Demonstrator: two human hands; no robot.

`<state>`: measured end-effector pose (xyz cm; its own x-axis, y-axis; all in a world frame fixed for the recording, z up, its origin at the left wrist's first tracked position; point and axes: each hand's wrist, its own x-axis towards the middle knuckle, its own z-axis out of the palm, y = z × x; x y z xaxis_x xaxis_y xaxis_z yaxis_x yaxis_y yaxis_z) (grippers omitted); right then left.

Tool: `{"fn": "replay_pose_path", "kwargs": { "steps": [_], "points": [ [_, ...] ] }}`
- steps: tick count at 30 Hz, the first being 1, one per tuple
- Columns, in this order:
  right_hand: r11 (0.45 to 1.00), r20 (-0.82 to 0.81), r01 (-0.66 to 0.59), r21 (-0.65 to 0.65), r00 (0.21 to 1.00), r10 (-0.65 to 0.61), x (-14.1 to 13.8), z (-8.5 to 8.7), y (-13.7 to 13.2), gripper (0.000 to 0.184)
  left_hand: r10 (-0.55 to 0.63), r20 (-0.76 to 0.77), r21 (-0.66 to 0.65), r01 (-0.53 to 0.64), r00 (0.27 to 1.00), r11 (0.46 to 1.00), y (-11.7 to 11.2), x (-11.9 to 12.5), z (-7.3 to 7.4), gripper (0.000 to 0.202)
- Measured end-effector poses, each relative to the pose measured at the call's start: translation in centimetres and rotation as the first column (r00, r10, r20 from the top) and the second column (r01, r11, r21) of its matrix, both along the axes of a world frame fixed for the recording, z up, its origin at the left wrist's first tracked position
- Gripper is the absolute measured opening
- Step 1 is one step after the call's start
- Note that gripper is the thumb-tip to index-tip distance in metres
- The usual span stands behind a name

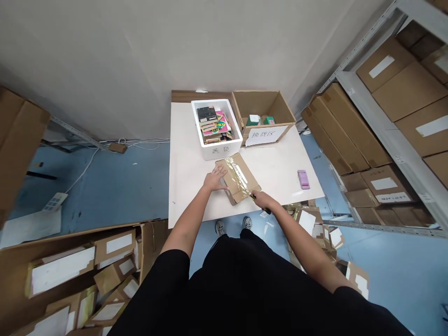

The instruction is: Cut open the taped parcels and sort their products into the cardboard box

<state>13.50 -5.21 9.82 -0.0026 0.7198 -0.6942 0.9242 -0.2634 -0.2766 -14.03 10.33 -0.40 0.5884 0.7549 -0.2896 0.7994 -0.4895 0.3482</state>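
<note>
Right at the centre of the frame, here's the taped cardboard box, lying tilted on the white counter, squarely between the two hands. The left hand is on it, fingers spread apart over the box's left side, thumb along its lower-left edge. And over on the lower-right side, the right hand is clamped around a dark-handled tool, its front end right at the box's corner! Just above the box sits the white bin, full of packets, beside an open carton.
</note>
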Motion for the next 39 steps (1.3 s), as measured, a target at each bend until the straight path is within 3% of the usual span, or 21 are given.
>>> {"fn": "replay_pose_path", "kwargs": {
  "steps": [2,5,9,14,17,20,23,25,31,39],
  "points": [
    [0.981,-0.014,0.153,0.121,0.988,-0.153,2.0,-0.2,-0.5,0.043,0.090,0.019,0.028,-0.090,0.996,0.996,-1.3,1.0,0.1,0.121],
    [0.890,-0.009,0.329,0.315,0.939,-0.344,4.5,-1.3,0.2,0.061,0.213,0.017,0.055,-0.214,0.977,0.975,-4.1,3.3,0.1,0.119],
    [0.844,-0.007,0.434,0.313,0.890,-0.455,6.7,-4.0,3.7,0.088,0.335,-0.053,0.046,-0.333,0.941,0.942,-8.8,6.5,0.0,0.119],
    [0.871,-0.009,0.359,0.335,0.926,-0.378,7.0,-7.0,8.6,0.088,0.512,-0.129,0.159,-0.492,0.849,0.856,-15.1,9.0,-0.2,0.106],
    [0.904,-0.029,0.259,0.340,0.964,-0.265,6.0,-7.6,10.5,0.088,0.599,-0.200,0.203,-0.566,0.775,0.799,-17.2,9.9,0.2,0.102],
    [0.916,-0.083,0.207,0.342,0.978,-0.190,5.9,-7.5,11.5,0.085,0.539,-0.213,0.154,-0.517,0.815,0.842,-16.6,10.9,1.0,0.103],
    [0.924,-0.221,0.232,0.305,0.961,-0.168,7.5,-7.1,11.5,0.073,0.328,-0.154,0.029,-0.328,0.932,0.944,-14.3,12.3,1.4,0.096],
    [0.932,-0.305,0.273,0.239,0.932,-0.195,9.3,-6.9,10.7,0.059,0.245,-0.141,-0.039,-0.253,0.959,0.967,-13.1,13.4,1.2,0.088],
    [0.971,-0.344,0.209,0.112,0.925,-0.160,13.0,-6.5,6.4,0.039,0.297,-0.168,-0.031,-0.306,0.940,0.951,-13.0,15.2,0.0,0.083],
    [0.977,-0.096,-0.005,0.215,0.995,0.026,10.3,-5.2,6.4,0.038,0.309,-0.181,-0.020,-0.318,0.934,0.948,-13.0,15.6,0.2,0.084]
  ]
}}
